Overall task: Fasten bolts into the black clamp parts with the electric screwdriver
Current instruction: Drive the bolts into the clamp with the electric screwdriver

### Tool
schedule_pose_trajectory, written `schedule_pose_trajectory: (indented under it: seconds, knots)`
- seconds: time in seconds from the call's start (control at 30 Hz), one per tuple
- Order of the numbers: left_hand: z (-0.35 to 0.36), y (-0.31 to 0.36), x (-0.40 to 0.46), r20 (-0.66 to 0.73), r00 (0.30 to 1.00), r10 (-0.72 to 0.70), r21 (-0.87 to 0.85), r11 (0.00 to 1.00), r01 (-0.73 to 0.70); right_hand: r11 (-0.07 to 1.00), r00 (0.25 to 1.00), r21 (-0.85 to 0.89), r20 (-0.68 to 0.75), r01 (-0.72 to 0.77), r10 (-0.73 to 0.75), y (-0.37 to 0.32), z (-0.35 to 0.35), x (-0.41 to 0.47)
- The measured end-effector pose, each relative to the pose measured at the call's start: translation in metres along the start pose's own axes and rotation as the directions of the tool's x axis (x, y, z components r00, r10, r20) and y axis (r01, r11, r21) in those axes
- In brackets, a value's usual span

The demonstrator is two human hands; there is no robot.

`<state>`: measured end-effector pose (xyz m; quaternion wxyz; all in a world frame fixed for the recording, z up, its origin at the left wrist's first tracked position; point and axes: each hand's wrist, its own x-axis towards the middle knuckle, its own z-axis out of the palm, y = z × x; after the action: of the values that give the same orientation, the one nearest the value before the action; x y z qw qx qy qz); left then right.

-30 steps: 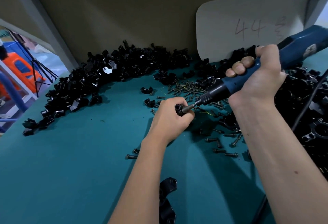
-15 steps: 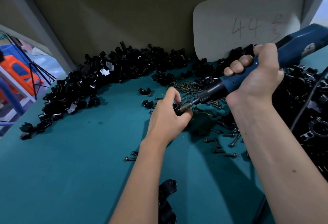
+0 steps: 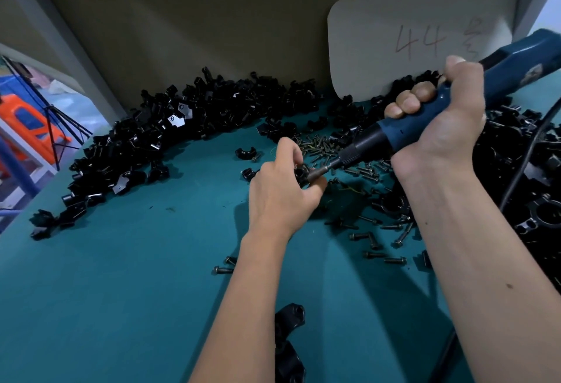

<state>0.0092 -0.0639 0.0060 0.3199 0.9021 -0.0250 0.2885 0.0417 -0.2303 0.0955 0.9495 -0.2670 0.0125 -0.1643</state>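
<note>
Two hands are working: left hand pinching a black clamp part, right hand gripping the electric screwdriver; a tilted bit risks slipping off the bolt.

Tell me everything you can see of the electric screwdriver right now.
The screwdriver has a dark blue, plastic-looking body, a black ribbed collar and a slim metal bit. It slants down to the left over the teal table. The right hand grips the body, fingers curled round it. The bit tip meets a black clamp part held in the left hand. The rear end runs out of frame at the upper right; a label there is unreadable. A black cable hangs nearby; its join is not visible.
</note>
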Motion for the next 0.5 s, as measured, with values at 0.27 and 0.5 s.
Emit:
schedule_pose_trajectory:
  seconds: [0.27, 0.5]
  knots:
    - [-0.002, -0.003, 0.005, -0.261, 0.963, 0.068, -0.185, 0.975, -0.119, 0.976, 0.986, 0.16, -0.055, -0.146, 0.157, -0.002, 0.0, 0.007]
    - [-0.008, -0.016, 0.015, -0.235, 0.937, -0.259, -0.386, 0.91, 0.155, 0.991, 0.99, 0.032, -0.055, -0.129, 0.131, 0.003, 0.003, 0.001]
